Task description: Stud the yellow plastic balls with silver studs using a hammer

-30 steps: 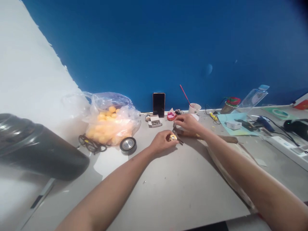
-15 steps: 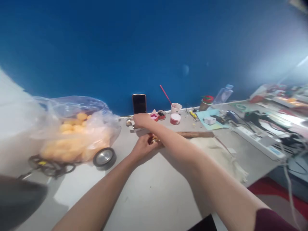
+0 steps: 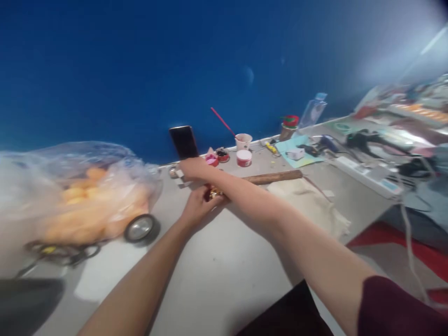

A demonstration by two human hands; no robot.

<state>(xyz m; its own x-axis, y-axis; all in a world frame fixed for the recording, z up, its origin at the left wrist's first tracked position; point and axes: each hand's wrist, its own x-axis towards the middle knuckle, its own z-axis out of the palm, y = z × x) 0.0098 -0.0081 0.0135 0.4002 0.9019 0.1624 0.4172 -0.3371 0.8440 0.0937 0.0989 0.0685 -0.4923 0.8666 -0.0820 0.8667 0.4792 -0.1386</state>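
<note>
Deep-blue wall (image 3: 133,70) backs a pale grey desk (image 3: 206,289) as a person works with both arms stretched forward. The left hand (image 3: 196,206) curls nearly closed around a small gold-coloured piece (image 3: 214,192), held at the fingers near the middle of the desk. The right hand (image 3: 192,169) bends down at a small white box (image 3: 181,181); its fingers are hidden, so how far they open and whether they grip anything cannot be told. The right forearm, its sleeve (image 3: 392,305) dark maroon, passes beside the left fingertips.

Just behind the right hand, a black smartphone (image 3: 184,141) leans against the wall. To its right are a round red-and-white tub (image 3: 244,158) and a white paper cup (image 3: 243,142) with a thin red stick (image 3: 222,122) in it. A brown wooden rod (image 3: 275,178) extends from behind the right forearm, near a cream cloth (image 3: 308,203).

At left, a clear plastic bag (image 3: 140,163) bulges with orange balls (image 3: 87,205), a black-rimmed silver disc (image 3: 140,228) just beside it. Far right, a white power strip (image 3: 366,178) lies among blurred cables.
</note>
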